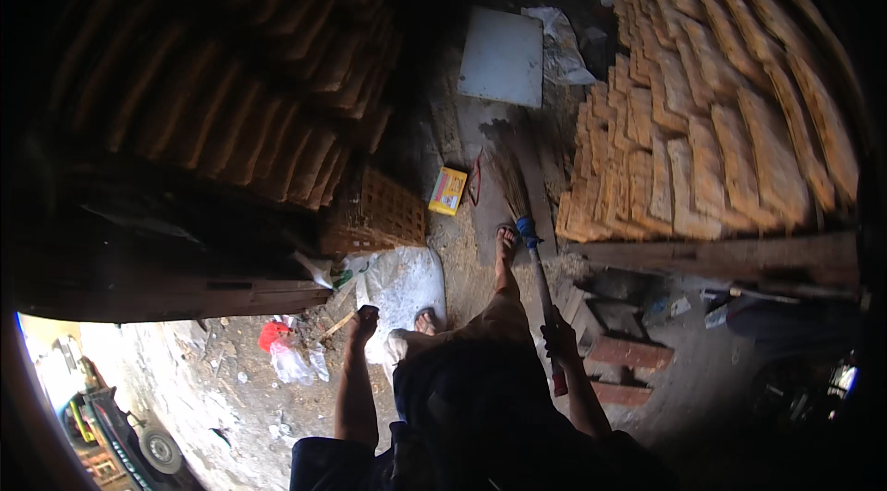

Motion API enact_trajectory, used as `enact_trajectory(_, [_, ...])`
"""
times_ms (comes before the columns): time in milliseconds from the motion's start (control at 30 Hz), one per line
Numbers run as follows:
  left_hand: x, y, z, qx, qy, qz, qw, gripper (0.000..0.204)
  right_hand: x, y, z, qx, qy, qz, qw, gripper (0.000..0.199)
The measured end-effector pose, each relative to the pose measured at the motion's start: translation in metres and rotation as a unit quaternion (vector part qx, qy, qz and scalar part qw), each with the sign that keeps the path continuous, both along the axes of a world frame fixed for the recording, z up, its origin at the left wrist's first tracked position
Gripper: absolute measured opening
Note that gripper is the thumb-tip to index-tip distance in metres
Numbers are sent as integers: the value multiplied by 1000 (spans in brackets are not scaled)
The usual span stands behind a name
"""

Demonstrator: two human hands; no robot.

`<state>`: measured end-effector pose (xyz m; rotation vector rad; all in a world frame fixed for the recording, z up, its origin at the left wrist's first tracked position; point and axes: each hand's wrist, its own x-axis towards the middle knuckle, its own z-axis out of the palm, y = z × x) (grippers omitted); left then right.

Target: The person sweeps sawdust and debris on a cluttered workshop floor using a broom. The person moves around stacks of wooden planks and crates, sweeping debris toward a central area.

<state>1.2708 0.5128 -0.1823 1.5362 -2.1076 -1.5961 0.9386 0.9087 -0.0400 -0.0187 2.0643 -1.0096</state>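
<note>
My right hand [558, 339] is wrapped round the handle of a long broom [540, 278]. The handle has a red end below my hand and a blue binding above the bristles. Its brown bristles [509, 179] reach away from me onto a flat board on the floor. My left hand [364, 322] is raised at my left side, its fingers curled closed. A dark patch shows at its top; what it holds, if anything, I cannot make out. Beyond the hands, a yellow box [448, 191] lies on the floor left of the bristles, with a thin red loop [475, 179] beside it.
Tall stacks of wavy brown sheets [684, 140] rise on both sides of the passage. A brown plastic crate [388, 212] stands at left. A pale panel [502, 57] lies ahead. Red and clear plastic bags [282, 348] litter the left floor; a vehicle [129, 436] stands outside.
</note>
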Motion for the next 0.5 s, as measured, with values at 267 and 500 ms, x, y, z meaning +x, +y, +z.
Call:
enact_trajectory(267, [-124,86,18,123,-17,57,991,23,-235,-93,-16,55,49,172,982,64])
enact_trajectory(500, [-180,131,6,173,131,186,958,34,-348,-127,-76,-16,159,201,967,68])
